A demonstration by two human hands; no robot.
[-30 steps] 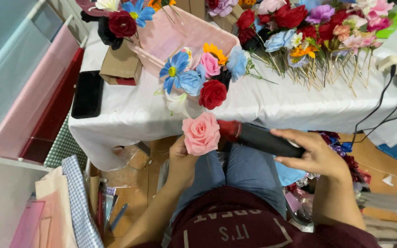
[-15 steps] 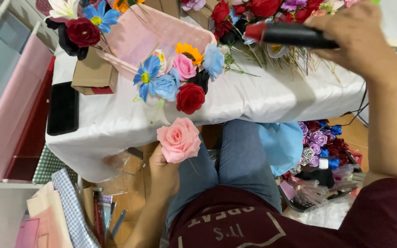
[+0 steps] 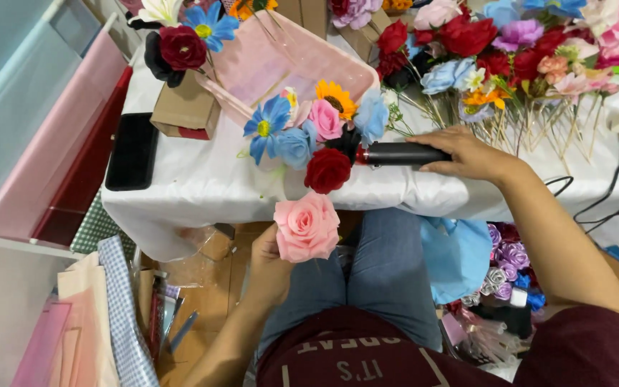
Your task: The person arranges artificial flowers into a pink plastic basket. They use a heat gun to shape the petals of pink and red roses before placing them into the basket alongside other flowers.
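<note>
Rose (image 3: 306, 226), pink and full-blown, held up over the lap in the left hand (image 3: 269, 259), fingers closed below the bloom where the stem must run; stem itself hidden behind the petals. Looks light, soft and easily crushed, probably artificial petals layered loosely, so best gripped by the stem just under the head, never by the bloom. Right hand (image 3: 471, 153) laid along the edge of the tabletop (image 3: 202, 188), wrapped around the back end of a black, red-tipped tool (image 3: 397, 153), likely a glue gun though hard to tell for sure. Tool seems rigid, heavier than the flower, easy to grip round the barrel; red tip possibly hot, so better kept away from fingers and petals. Tip nearly touching a small bouquet (image 3: 309, 132) of blue, pink, yellow and red flowers propped in a pink tray (image 3: 252, 64). Farther right, more loose flowers on thin sticks (image 3: 531, 72) spread over the white cloth. Dark phone (image 3: 132, 150) flat near the left edge, beside a cardboard box (image 3: 185, 109).
</note>
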